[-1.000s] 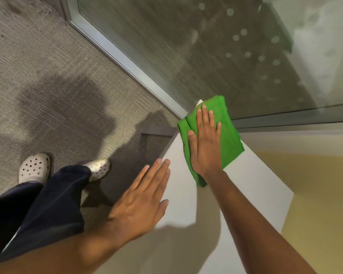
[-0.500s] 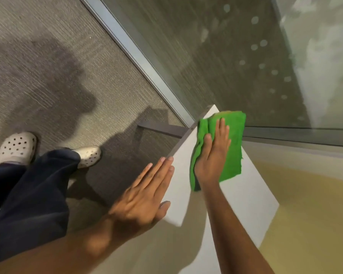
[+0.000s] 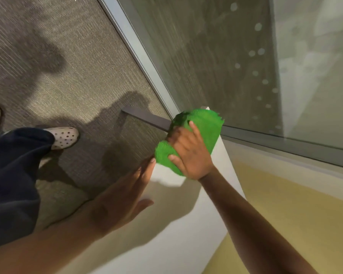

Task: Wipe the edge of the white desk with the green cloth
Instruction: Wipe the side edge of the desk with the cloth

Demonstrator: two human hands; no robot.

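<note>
The green cloth is bunched over the far left corner of the white desk, draped down over its left edge. My right hand grips the cloth, fingers curled around the desk's edge with the thumb on top. My left hand lies flat and open on the desk's near left edge, fingers together, just short of the cloth. The corner of the desk is mostly hidden under the cloth.
A glass wall with a metal frame runs diagonally just behind the desk corner. A dark bar sticks out below the desk. My leg and a perforated white shoe stand on grey carpet to the left. A yellow surface lies to the right.
My right hand went from pressing flat on the cloth to gripping it bunched over the desk's left edge. The left hand has stayed flat on the desk.
</note>
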